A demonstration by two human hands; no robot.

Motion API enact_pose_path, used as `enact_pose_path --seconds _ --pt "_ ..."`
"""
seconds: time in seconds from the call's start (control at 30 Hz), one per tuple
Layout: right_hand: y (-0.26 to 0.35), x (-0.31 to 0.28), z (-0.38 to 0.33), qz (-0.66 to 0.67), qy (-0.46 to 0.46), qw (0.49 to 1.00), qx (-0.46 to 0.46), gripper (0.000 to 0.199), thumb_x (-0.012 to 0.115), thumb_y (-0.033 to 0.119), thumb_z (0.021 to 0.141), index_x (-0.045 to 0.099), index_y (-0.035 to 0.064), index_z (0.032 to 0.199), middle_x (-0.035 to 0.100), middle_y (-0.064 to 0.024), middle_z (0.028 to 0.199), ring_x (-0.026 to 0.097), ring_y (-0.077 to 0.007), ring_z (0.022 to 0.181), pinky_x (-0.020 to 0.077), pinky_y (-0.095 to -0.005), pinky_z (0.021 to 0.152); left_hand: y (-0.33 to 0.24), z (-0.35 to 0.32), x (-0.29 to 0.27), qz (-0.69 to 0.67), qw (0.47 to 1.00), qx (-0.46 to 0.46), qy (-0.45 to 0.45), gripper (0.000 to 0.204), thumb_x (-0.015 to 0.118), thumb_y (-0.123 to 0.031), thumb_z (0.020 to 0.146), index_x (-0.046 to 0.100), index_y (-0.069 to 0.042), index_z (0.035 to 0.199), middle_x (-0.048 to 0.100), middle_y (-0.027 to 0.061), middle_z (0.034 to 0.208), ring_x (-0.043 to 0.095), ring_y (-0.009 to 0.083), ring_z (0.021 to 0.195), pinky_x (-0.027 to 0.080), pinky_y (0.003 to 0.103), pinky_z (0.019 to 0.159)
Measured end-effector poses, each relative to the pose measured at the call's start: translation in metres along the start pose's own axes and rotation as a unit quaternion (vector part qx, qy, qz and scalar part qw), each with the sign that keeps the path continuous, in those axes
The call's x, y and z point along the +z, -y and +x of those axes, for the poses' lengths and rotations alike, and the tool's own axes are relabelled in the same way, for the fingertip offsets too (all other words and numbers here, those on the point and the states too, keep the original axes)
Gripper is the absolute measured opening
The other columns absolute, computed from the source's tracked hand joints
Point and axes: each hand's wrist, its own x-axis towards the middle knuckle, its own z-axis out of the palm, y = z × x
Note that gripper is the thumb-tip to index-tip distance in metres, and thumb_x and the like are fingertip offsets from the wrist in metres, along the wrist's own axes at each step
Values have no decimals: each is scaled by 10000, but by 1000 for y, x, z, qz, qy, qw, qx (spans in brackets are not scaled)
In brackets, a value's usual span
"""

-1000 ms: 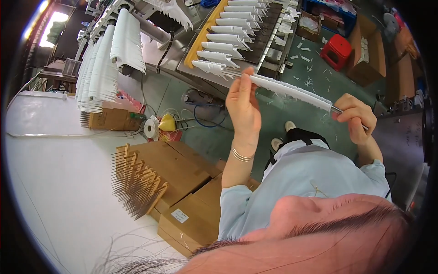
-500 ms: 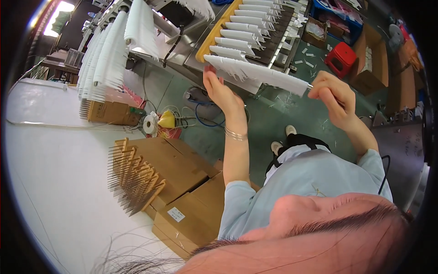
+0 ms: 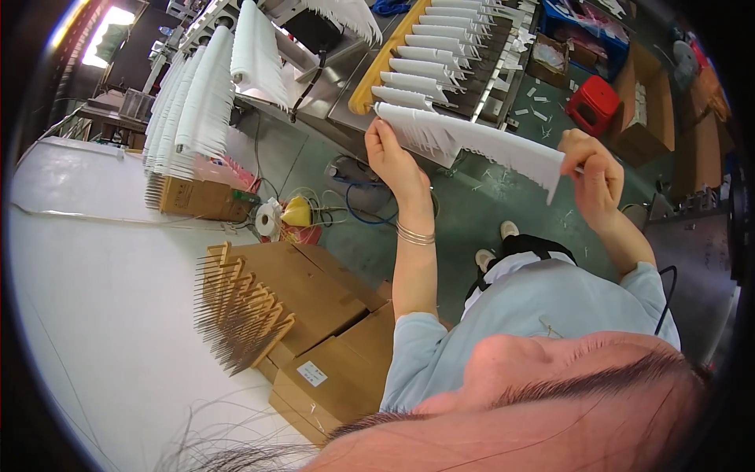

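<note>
A thin rod carrying a dense row of white, tag-like pieces (image 3: 495, 145) spans the space between my hands, sloping down to the right. My right hand (image 3: 594, 175) is closed around the rod's right end, where some of the white pieces droop. At the other end, the fingertips of my left hand (image 3: 399, 167) pinch the row's left tip, just below the yellow bar (image 3: 384, 67). Several similar white rows (image 3: 421, 69) lie side by side on the machine beyond, their left ends against that bar.
More white rows (image 3: 206, 94) hang at the upper left. A wooden rack of thin spikes (image 3: 240, 311) stands by cardboard boxes (image 3: 303, 275) on the left. A red stool (image 3: 594, 102) and an open carton (image 3: 641, 106) are at the right. White scraps litter the green floor.
The rod's right end has shifted right and its white pieces now sag there. My left fingertips have come onto the left tip. The whole view has shifted slightly.
</note>
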Motion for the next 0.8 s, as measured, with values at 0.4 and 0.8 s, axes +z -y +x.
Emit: enact_pose_path --seconds 0.4,0.8 --pt "-6 -114 -60 167 -79 982 -34 503 502 516 850 458 96 577 383 -5 614 326 -137 577 264 -290 523 -18 -85 56 -13 994 -74 80 214 497 -205 941 567 -8 895 549 -4 848 465 54 773 384 197 715" --pt "53 -32 -86 -200 316 918 -134 162 714 178 733 589 76 737 484 -34 636 492 -210 557 366 -306 485 104 -84 102 -14 882 -412 226 227 523 -202 882 556 -15 757 611 100 707 586 179 702 467 276 698"
